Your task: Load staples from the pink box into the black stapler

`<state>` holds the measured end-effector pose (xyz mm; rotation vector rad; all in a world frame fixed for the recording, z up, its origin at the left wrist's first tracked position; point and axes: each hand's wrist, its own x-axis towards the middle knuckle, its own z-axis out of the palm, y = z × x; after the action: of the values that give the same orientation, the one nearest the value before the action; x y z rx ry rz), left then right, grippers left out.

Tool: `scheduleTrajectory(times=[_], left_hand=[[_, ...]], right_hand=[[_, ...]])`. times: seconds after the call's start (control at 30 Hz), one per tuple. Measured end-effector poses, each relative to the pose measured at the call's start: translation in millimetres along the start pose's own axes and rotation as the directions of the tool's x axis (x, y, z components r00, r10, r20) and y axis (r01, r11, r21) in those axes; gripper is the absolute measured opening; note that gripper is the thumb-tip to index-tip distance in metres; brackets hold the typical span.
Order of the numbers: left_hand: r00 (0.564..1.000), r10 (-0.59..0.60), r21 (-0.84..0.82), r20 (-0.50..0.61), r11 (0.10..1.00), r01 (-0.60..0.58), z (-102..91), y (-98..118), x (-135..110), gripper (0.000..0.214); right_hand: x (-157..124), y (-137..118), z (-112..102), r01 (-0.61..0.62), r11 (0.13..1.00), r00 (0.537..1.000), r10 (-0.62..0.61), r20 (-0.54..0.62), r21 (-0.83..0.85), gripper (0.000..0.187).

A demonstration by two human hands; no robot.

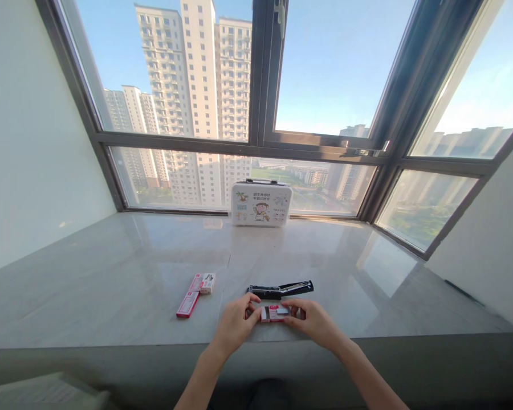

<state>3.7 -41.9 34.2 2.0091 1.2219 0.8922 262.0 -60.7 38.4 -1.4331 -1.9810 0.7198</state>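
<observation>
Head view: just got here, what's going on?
A person's left hand and right hand hold a small red-and-white box by its ends, near the front edge of a pale ledge. Just beyond it lies a black stapler, opened out. Off to the left, a few pink and white boxes sit close together. A white case stands farther back by the window.
</observation>
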Motion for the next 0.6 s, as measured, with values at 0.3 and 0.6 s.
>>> scheduleTrajectory(times=[0.3, 0.6], left_hand=[[0.975, -0.040, 0.132, -0.217, 0.989, 0.070, -8.8, -17.6, 15.5, 0.029], [0.995, 0.024, 0.294, -0.093, 0.956, 0.004, -16.8, -20.2, 34.0, 0.025]], right_hand=[[16.8, -35.4, 6.8, 0.015, 0.981, 1.000, -0.015, 0.002, -0.196, 0.027], [75.6, -43.5, 18.9, 0.036, 0.980, 0.993, -0.058, -0.107, -0.198, 0.026]])
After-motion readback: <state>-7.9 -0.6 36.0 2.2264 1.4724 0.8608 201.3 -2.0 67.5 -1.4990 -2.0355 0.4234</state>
